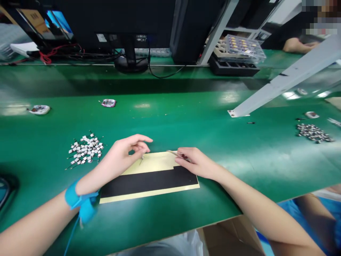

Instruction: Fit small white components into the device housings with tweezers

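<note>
I'm seeing a white label on the monitor, its print too small to read. My left hand is pinching a part at its thumb tip — over the yellow of the sheet. My right hand is gripping tweezers over the sheet's far right corner. White pieces are lying on the table — left of my left hand.

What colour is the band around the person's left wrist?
The wristband is bright blue, as the head view shows.
</note>
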Demonstrator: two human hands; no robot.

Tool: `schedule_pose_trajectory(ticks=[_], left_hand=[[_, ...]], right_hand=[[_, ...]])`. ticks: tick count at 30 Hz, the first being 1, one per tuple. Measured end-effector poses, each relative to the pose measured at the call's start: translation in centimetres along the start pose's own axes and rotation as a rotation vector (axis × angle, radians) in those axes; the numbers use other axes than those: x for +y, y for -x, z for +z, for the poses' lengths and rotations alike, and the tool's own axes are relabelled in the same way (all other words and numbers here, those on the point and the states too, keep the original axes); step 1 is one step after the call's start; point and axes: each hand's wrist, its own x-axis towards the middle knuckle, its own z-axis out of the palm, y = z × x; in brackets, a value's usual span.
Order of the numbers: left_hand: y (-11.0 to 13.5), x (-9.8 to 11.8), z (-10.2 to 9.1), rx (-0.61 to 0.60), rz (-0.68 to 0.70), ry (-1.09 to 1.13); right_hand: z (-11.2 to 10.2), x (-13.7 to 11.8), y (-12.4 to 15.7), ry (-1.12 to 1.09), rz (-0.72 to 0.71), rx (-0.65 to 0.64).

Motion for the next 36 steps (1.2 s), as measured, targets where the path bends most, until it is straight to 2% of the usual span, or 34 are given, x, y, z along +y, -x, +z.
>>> schedule_pose_trajectory(ticks=[3,6,8,11,13,19,22,24,26,28,33,36], left_hand=[[-1.2,0.5,1.4,-0.030,0.089,-0.018],[-1.5,0.9,1.3,-0.053,0.219,-0.221],[-1.1,1.0,0.7,-0.140,0.257,-0.369],[-0.1,0.6,0.1,-0.333,0.247,-0.508],[0.5,0.1,0.5,-0.386,0.253,-0.588],[0.4,-0.5,2.5,-0.286,0.343,-0.933],[0.2,-0.2,2.6,-0.261,0.374,-1.025],[0.4,0.0,2.5,-0.169,0.390,-1.061],[0.9,-0.1,2.4,-0.052,0.393,-1.077],[1.4,-0.4,2.5,0.007,0.373,-1.059],[1.9,-1.5,3.0,-0.012,0.302,-0.935],[1.6,-1.7,2.9,0.026,0.254,-0.904]], right_hand=[[-0.5,0.3,0.3,-0.008,0.078,0.097],[-1.1,0.5,1.0,0.015,0.131,0.135],[-1.4,0.3,1.4,0.026,0.109,0.074],[-1.3,-0.2,1.7,0.062,0.021,-0.078],[-0.8,-0.5,1.7,0.118,-0.020,-0.137],[0.6,0.0,1.7,0.316,-0.035,-0.136],[0.9,-0.2,1.7,0.419,-0.034,-0.122],[1.1,-0.5,1.7,0.486,-0.037,-0.115],[1.3,-0.8,1.8,0.544,-0.048,-0.109],[1.6,-1.1,1.8,0.585,-0.071,-0.104],[2.3,-1.8,1.9,0.673,-0.158,-0.107],[2.7,-2.2,1.9,0.727,-0.191,-0.089]])
